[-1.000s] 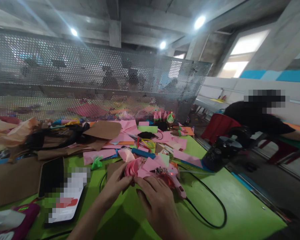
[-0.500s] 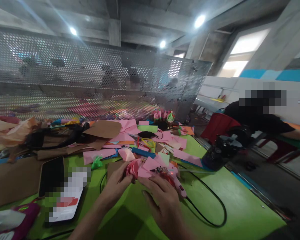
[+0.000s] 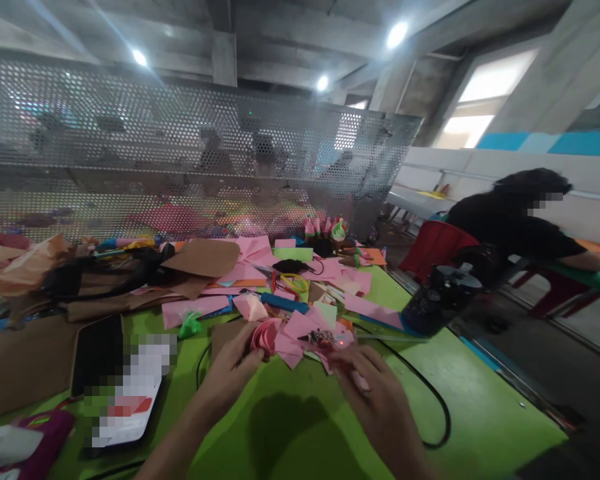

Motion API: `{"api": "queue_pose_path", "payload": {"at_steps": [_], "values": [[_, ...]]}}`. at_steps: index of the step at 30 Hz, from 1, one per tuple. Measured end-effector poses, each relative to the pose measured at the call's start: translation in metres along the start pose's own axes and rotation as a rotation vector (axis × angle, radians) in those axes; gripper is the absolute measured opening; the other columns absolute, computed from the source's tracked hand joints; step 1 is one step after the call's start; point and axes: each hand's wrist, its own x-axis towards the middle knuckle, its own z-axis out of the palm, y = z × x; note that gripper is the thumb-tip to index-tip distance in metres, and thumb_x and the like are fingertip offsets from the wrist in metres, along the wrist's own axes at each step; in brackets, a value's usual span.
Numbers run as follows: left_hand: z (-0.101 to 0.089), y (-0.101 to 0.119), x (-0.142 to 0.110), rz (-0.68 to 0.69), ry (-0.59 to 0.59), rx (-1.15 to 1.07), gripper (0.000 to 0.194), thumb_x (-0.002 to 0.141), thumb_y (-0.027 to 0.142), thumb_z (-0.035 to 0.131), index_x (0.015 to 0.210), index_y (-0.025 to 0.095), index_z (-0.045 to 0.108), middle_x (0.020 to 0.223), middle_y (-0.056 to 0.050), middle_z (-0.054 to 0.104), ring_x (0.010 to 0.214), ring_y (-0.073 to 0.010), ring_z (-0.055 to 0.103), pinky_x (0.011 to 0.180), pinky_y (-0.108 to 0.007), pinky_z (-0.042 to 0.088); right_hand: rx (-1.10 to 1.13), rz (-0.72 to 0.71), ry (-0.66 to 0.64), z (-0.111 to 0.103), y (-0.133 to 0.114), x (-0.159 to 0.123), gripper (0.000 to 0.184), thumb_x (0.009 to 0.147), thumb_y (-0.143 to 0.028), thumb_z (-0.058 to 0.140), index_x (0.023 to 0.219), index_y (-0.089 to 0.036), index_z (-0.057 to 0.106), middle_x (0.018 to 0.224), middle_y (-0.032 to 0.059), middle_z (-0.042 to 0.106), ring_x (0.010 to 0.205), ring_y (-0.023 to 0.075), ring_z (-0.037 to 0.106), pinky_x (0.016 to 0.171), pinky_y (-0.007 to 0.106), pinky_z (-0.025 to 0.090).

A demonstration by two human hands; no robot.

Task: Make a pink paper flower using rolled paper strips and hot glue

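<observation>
My left hand (image 3: 237, 363) is closed around a pink layered paper roll (image 3: 266, 338), which looks like ruffled or coiled strips. Over the handle of a pink glue gun (image 3: 361, 380) lies my right hand (image 3: 373, 387), with its fingers curled round it. The gun's red light (image 3: 341, 342) glows, and its dark nozzle points left over pink paper pieces (image 3: 287, 347). From its handle, a black cord (image 3: 449, 417) loops across the green table (image 3: 480, 380). My right fingers hide most of the gun's body.
Two phones (image 3: 97, 353) (image 3: 135, 403) lie at left beside brown sheets (image 3: 25, 363). Pink paper, scissors with yellow handles (image 3: 294, 285) and a blue roll (image 3: 284, 303) clutter the back. A dark jug (image 3: 443, 300) stands at the right edge. Beyond sits a person in black (image 3: 510, 213).
My right hand has moved right, from beside the pink paper onto the glue gun's handle, and closed round it. The left hand keeps the paper roll in about the same place.
</observation>
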Motion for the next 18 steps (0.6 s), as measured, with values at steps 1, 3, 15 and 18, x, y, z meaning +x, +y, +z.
{"api": "queue_pose_path", "payload": {"at_steps": [1, 3, 15, 18], "values": [[0.0, -0.001, 0.0, 0.003, -0.014, -0.007, 0.029, 0.087, 0.025, 0.052, 0.114, 0.024, 0.063, 0.091, 0.001, 0.066, 0.087, -0.0196, 0.056, 0.079, -0.025, 0.04, 0.069, -0.041, -0.013, 0.003, -0.013, 0.002, 0.018, 0.092, -0.017, 0.052, 0.101, -0.023, 0.066, 0.098, 0.007, 0.067, 0.092, 0.0221, 0.062, 0.078, 0.034, 0.051], [0.0, -0.004, 0.0, 0.009, -0.037, -0.041, 0.034, 0.087, 0.026, 0.053, 0.12, 0.027, 0.061, 0.102, 0.0, 0.068, 0.094, -0.0201, 0.058, 0.085, -0.025, 0.041, 0.146, -0.093, -0.059, 0.011, -0.037, 0.007, 0.024, 0.09, -0.014, 0.054, 0.107, -0.025, 0.067, 0.102, 0.0063, 0.067, 0.099, 0.0224, 0.061, 0.084, 0.035, 0.05], [0.004, 0.003, -0.001, -0.079, 0.008, -0.254, 0.043, 0.082, 0.036, 0.058, 0.123, 0.026, 0.065, 0.128, -0.001, 0.065, 0.123, -0.0267, 0.053, 0.101, -0.031, 0.044, 0.206, -0.105, -0.174, 0.034, -0.066, 0.016, 0.035, 0.086, -0.01, 0.057, 0.117, -0.025, 0.065, 0.106, 0.0059, 0.067, 0.096, 0.0231, 0.059, 0.083, 0.037, 0.048], [0.003, 0.001, -0.001, -0.097, -0.007, -0.276, 0.044, 0.081, 0.036, 0.059, 0.124, 0.026, 0.065, 0.13, -0.001, 0.064, 0.125, -0.0269, 0.053, 0.101, -0.032, 0.045, 0.191, -0.101, -0.165, 0.035, -0.066, 0.016, 0.035, 0.086, -0.01, 0.056, 0.117, -0.025, 0.064, 0.106, 0.0062, 0.067, 0.096, 0.0238, 0.058, 0.084, 0.039, 0.047]]}}
